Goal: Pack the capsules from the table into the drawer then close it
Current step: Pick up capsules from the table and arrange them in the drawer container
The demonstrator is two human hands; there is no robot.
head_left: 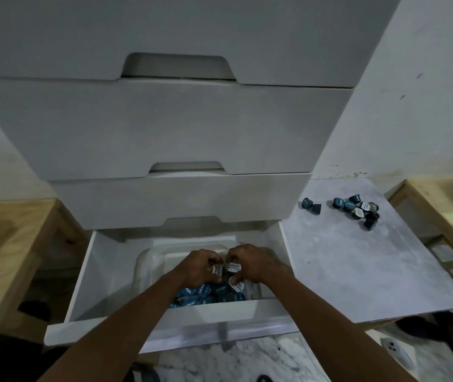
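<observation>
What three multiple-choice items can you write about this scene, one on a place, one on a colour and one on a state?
1. Where do the unpacked capsules lie?
A. on the grey table, right of the drawers
B. on the floor
C. on top of the cabinet

2. What colour are most of the packed capsules in the clear tub?
A. red
B. blue
C. yellow

3. In what state is the bottom drawer?
A. shut
B. pulled open
C. lifted out of the cabinet

Key:
1 A: they sit in two small groups on the table top.
2 B: blue lids show below the hands.
3 B: its inside shows, and the left hand and right hand grip white-lidded capsules over it.
</observation>
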